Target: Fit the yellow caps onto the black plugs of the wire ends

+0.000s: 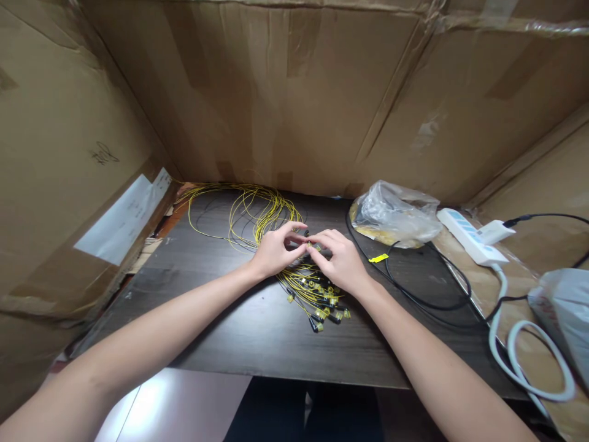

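My left hand (281, 248) and my right hand (338, 255) meet over the middle of the table. The fingertips of both are pinched together around a small yellow piece (315, 247), apparently on a cable end and mostly hidden by the fingers. Just below them lies a fanned-out bunch of cable ends (322, 301), thin yellow wires finished with black plugs and see-through yellow pieces. Behind my left hand, the long yellow wires (271, 205) loop loosely toward the back left of the table.
Cardboard walls (257, 98) enclose the dark wood-grain table (221, 331). A clear plastic bag (398, 212) stands at the back right, near a yellow tag (378, 258) and a black cable (427, 301). Farther right are a white power strip (472, 236) and another plastic bag (564, 313).
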Demonstrator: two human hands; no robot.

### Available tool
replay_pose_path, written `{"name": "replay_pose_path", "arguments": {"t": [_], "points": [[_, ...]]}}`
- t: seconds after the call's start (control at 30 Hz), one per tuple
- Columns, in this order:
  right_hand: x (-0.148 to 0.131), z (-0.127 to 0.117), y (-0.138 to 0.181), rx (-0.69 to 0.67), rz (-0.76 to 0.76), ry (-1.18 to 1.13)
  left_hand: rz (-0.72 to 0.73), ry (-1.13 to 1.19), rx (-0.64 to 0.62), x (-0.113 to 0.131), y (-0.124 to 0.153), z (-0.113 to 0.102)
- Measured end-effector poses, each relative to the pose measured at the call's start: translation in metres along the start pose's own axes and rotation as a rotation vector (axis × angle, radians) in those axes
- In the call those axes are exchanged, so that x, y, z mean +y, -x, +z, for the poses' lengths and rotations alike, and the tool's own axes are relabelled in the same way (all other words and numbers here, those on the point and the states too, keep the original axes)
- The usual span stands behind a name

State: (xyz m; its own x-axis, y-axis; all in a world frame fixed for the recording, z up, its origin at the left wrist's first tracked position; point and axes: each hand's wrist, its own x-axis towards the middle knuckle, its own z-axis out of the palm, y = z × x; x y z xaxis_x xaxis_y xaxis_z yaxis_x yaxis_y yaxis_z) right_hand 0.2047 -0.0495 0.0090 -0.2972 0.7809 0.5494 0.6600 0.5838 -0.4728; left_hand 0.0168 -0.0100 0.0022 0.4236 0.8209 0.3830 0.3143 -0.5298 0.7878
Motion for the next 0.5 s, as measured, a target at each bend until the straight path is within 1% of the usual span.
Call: {"name": "replay_pose_path", "arguments": {"t": [0.2,0.5], "points": [[-0.0024,0.0043,0.0005,0.028,0.049,-0.072,0.061,-0.051,-0.069,-0.0014,-0.0005,-0.0002],[-0.0044,0.0033,-0.0012,0.008,0.166,-0.161,0.071,-0.041,-0.088,-0.0006,-0.0019,-0.0005]]}}
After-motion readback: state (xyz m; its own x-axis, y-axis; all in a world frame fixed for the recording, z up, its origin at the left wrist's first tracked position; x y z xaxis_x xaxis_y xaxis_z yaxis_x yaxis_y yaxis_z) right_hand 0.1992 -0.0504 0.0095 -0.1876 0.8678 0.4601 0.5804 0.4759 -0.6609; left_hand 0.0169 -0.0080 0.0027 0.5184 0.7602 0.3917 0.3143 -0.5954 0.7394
